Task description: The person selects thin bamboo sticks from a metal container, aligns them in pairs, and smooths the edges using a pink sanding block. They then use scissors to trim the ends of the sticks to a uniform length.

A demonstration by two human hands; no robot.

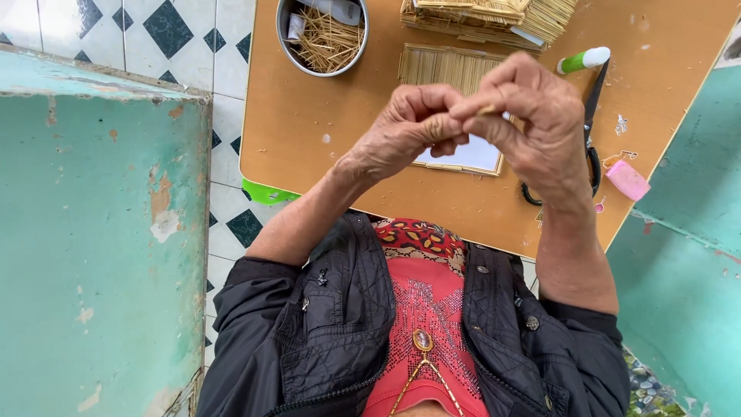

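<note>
wooden stick (488, 110), thin and short, sits pinched between left hand (409, 127) and right hand (532, 123) at frame centre; metal bowl (322, 35) at eleven o'clock, scissors (590, 131) at three o'clock.

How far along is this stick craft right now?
Looks done: a flat panel of joined sticks and stacked panels on the table. In hand: left hand and right hand pinch something small. Left: loose sticks in the metal bowl.
</note>
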